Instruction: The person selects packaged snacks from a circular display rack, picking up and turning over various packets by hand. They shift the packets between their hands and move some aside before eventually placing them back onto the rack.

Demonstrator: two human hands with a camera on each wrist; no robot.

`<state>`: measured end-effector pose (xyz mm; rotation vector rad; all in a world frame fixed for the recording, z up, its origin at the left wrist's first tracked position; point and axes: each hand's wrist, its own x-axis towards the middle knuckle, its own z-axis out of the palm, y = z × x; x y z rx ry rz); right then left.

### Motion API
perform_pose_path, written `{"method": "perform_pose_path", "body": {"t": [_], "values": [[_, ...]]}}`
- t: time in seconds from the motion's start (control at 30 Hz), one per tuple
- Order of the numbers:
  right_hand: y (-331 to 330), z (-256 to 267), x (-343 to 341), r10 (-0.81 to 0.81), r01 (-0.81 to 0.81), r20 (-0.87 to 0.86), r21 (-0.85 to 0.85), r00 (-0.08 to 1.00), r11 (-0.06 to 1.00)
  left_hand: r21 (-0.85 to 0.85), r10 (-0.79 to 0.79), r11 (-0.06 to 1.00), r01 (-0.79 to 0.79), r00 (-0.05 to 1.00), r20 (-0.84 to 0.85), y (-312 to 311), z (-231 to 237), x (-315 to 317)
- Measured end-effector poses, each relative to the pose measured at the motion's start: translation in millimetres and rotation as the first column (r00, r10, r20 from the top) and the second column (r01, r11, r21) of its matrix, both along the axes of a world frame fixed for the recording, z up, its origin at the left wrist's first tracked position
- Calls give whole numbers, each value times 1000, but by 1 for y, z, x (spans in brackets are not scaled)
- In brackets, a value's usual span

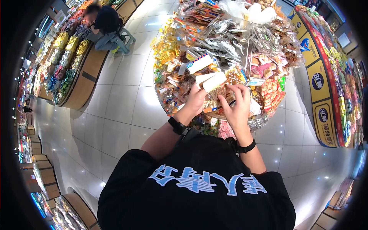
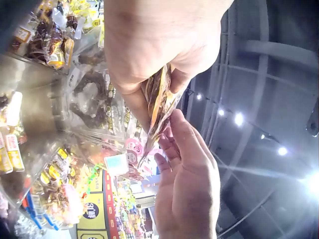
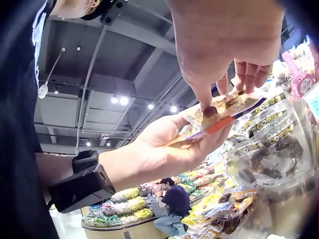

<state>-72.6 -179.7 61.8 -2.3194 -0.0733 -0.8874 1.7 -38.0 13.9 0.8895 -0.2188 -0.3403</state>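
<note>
Holding a clear plastic packet point(image 3: 238, 105) of brown food, with an orange edge, above the worktop point(image 1: 216, 114) piled with bagged snacks point(image 1: 226, 42), clasping it with the left hand point(image 1: 196, 101) and pinching its edge in the right hand's point(image 1: 239, 109) grip. Apparently examining or straightening the packet, probably calling next for steady left-hand support while easing the right grip. Showing what looks like "深海零食" on a yellow panel point(image 1: 326, 126) at right and blue characters, seemingly including "高" and "人", across a black shirt point(image 1: 199, 209), but leaving the packet's print too blurred to read.
</note>
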Motion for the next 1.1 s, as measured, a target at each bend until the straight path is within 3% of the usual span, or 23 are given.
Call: {"method": "perform_pose_path", "body": {"t": [0.17,0.27,0.3,0.4,0.43,0.53,0.63,0.77,0.87,0.93,1.1], "values": [[0,-2,-2,-84,102,-103,187,991,977,-38,43,998,-48,993,-110,-3,6,-4],[0,-12,-4,-19,116,-220,432,975,894,13,96,995,-95,991,-90,-5,7,-3],[1,-4,-7,56,105,-277,534,959,839,38,106,994,-104,994,-36,-5,7,-1],[-3,-31,1,284,-70,-149,767,947,638,41,123,991,-125,991,54,-9,11,1],[-2,-30,-2,353,-57,-167,837,921,544,29,126,991,-128,990,69,-10,13,1],[0,-18,-6,520,-23,-207,916,829,401,69,131,988,-138,987,97,-11,16,-1],[-5,-13,-9,544,-14,-240,907,804,421,-136,75,987,-91,990,-120,-8,28,-3],[-19,-21,-16,593,-57,-199,922,781,383,-185,106,977,-111,994,-33,-6,28,0],[-35,-21,-25,572,-41,-186,931,799,362,-169,115,979,-115,993,-9,-1,31,2],[-49,-31,-28,518,-43,-188,915,834,401,-134,112,985,-110,994,5,3,31,3],[-78,-22,-33,410,-106,-39,940,911,325,-71,109,992,-104,991,72,8,20,6]]}}
